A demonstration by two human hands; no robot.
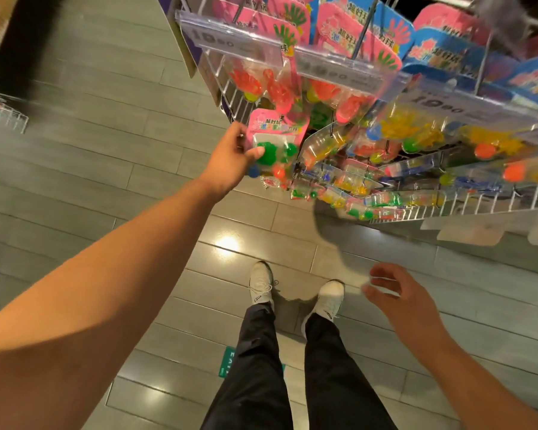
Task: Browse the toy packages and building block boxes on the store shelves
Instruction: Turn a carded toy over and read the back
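My left hand (232, 158) grips the left edge of a pink toy package (275, 144) with green balls under clear plastic, thumb pressed on its front. The package hangs at the left end of a wire rack (466, 206). Several more pink packages (263, 51) and blue packages (441, 51) of sticky hands and balls hang on hooks above and to the right. My right hand (395, 290) hovers low over the floor with fingers loosely curled, holding nothing.
Clear price tag holders (243, 41) stick out from the hooks at the top. Grey plank floor lies below, with my white shoes (261, 283) near the rack's base. A second wire basket (3, 113) stands at the far left. A green floor sticker (229, 361) shows between my legs.
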